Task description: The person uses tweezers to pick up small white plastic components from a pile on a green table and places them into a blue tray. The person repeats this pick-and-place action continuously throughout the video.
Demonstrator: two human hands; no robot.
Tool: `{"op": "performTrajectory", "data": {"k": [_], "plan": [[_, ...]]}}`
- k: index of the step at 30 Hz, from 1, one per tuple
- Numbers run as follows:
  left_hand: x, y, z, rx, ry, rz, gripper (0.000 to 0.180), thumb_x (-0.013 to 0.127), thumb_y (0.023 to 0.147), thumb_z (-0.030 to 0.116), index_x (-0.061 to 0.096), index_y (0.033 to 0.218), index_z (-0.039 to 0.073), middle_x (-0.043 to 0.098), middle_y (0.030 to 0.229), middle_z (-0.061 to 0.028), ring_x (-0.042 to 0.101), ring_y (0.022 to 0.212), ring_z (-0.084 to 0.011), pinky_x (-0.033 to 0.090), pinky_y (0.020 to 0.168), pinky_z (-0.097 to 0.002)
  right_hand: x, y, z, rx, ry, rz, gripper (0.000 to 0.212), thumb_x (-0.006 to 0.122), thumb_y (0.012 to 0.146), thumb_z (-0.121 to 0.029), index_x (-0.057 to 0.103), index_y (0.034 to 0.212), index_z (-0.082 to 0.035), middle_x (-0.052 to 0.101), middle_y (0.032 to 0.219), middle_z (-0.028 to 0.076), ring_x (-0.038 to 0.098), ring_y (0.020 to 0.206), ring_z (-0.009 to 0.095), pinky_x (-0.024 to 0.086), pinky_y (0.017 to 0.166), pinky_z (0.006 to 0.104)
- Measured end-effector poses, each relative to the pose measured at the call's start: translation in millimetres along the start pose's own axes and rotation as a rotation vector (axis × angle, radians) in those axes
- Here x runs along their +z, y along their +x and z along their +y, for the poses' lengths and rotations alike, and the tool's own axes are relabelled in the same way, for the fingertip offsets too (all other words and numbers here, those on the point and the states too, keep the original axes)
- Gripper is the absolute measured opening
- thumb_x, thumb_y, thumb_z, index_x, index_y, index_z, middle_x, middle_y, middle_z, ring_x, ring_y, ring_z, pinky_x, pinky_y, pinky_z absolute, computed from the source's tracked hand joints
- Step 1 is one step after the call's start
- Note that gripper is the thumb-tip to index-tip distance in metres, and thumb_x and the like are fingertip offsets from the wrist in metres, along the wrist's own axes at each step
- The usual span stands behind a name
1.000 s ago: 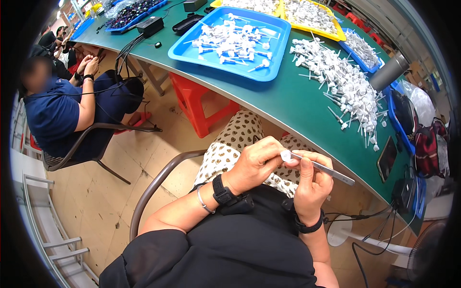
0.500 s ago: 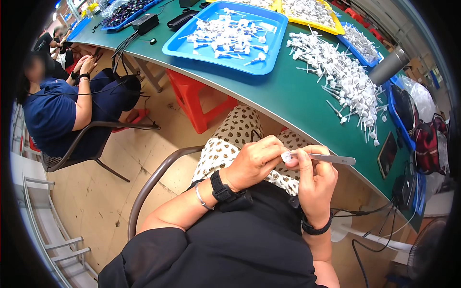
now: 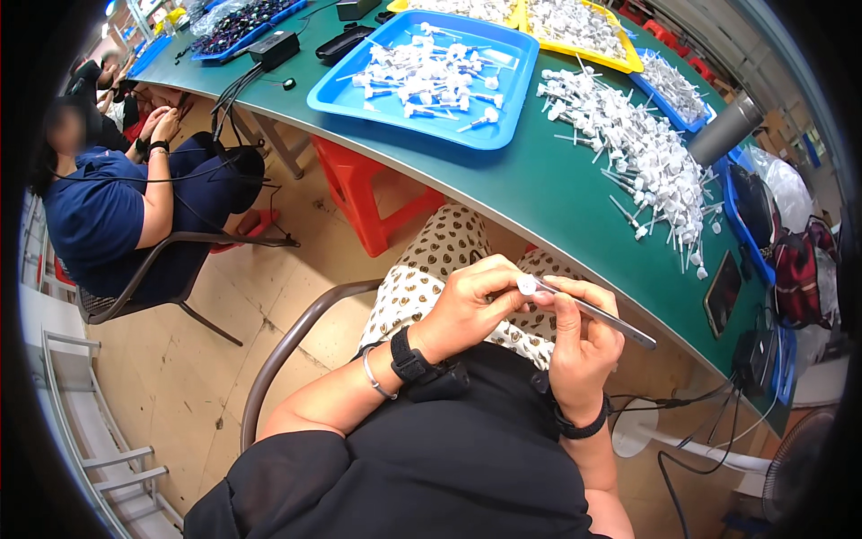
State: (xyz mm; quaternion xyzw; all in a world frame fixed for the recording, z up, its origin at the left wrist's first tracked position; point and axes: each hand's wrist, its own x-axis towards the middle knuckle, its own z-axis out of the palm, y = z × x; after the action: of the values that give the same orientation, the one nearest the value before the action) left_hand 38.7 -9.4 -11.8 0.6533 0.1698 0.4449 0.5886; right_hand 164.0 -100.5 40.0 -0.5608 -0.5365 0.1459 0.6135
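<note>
"Two hands — the left hand point(image 3: 469, 304) and the right hand point(image 3: 584, 352) — meet above the patterned trousers point(image 3: 426, 274). What does each grip?"

"The left pinches a small, round-headed white part point(image 3: 526, 284) between thumb and fingers. The right closes on a slim metal tool point(image 3: 630, 331), its far end slanting out to the right, beside the desk point(image 3: 498, 184)."

"Does the tool touch the part?"

"Its near end points at the part; fingers partly hide the meeting place, so contact cannot be told."

"What lies on the desk?"

"Stemmed white pieces in a blue tray point(image 3: 334, 101); to its right, a loose heap point(image 3: 642, 148) of similar pieces."
</note>
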Motion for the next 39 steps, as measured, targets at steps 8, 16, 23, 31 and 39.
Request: {"op": "performTrajectory", "data": {"k": [8,16,23,31,39], "plan": [[0.3,0.4,1.6,0.007,0.038,-0.004,0.014,0.064,0.093,-0.006,0.07,0.104,-0.003,0.065,0.096,-0.0081,0.069,0.08,-0.0139,0.058,0.068,-0.0255,2.5,-0.5,4.4,-0.076,-0.015,0.0,0.011,0.063,0.097,0.0,0.064,0.107,0.006,0.072,0.1,0.013,0.07,0.083,0.017,0.058,0.074,0.0281],[2.0,2.5,5.7,0.082,0.139,0.025,0.014,0.067,0.091,-0.006,0.071,0.104,-0.002,0.066,0.095,-0.0092,0.069,0.079,-0.0149,0.058,0.066,-0.0259,7.0,-1.6,4.7,-0.077,0.008,0.037,0.01,0.061,0.098,0.001,0.063,0.106,0.007,0.071,0.101,0.014,0.071,0.083,0.017,0.059,0.073,0.0289],[3.8,3.0,6.8,0.135,0.224,0.059,0.014,0.067,0.089,-0.004,0.071,0.1,0.002,0.065,0.089,-0.0073,0.067,0.076,-0.0176,0.056,0.066,-0.0291,9.7,-2.1,8.3,-0.183,-0.077,0.032,0.009,0.061,0.098,0.001,0.06,0.106,0.005,0.072,0.1,0.016,0.072,0.078,0.019,0.06,0.071,0.0304],[3.9,2.7,4.3,0.173,0.296,0.068,0.017,0.069,0.085,-0.004,0.071,0.101,0.002,0.066,0.088,-0.0075,0.067,0.079,-0.0212,0.055,0.068,-0.0312,4.2,-0.3,7.9,-0.197,-0.163,-0.01,0.006,0.061,0.098,0.0,0.059,0.103,0.004,0.072,0.096,0.016,0.072,0.076,0.02,0.059,0.067,0.0301],[2.3,4.5,2.8,0.208,0.329,0.039,0.019,0.069,0.084,-0.005,0.071,0.102,0.003,0.067,0.091,-0.0082,0.067,0.08,-0.0234,0.055,0.069,-0.0322,-4.8,1.0,-3.5,-0.01,-0.098,-0.067,0.006,0.059,0.099,0.001,0.061,0.104,0.005,0.072,0.099,0.014,0.072,0.079,0.018,0.059,0.069,0.0288]]}}
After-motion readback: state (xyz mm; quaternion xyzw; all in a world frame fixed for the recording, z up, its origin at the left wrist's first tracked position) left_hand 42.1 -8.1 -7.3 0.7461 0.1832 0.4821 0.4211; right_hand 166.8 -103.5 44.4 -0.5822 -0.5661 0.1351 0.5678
